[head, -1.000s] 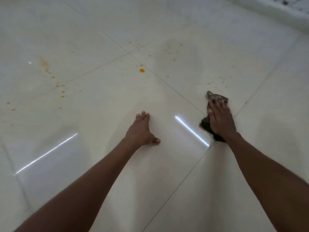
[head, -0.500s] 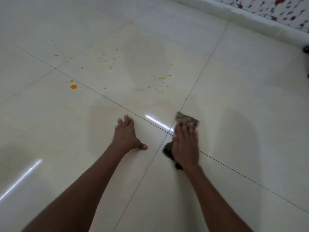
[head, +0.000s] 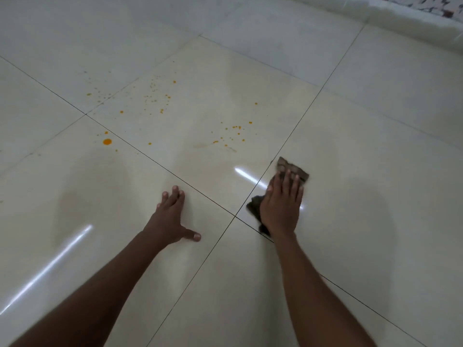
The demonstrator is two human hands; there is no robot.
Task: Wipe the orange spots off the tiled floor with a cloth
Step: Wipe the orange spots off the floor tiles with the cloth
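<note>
With the right hand (head: 280,209) pressing flat, straight fingers (head: 288,179) on the dark cloth (head: 293,169) beside a tile joint and the left hand (head: 170,216) splayed flat on the floor (head: 375,171), the wipe should best sweep firmly toward the nearest orange spots (head: 233,134) just beyond.

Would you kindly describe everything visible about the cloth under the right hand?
The dark brown-grey crumpled cloth looks like soft, worn fabric. It lies flat on the glossy cream tiled floor, just right of a grout line, clear of the orange spots. The right hand presses on it with straight fingers, covering its middle; edges show beyond the fingertips and beside the wrist.
</note>
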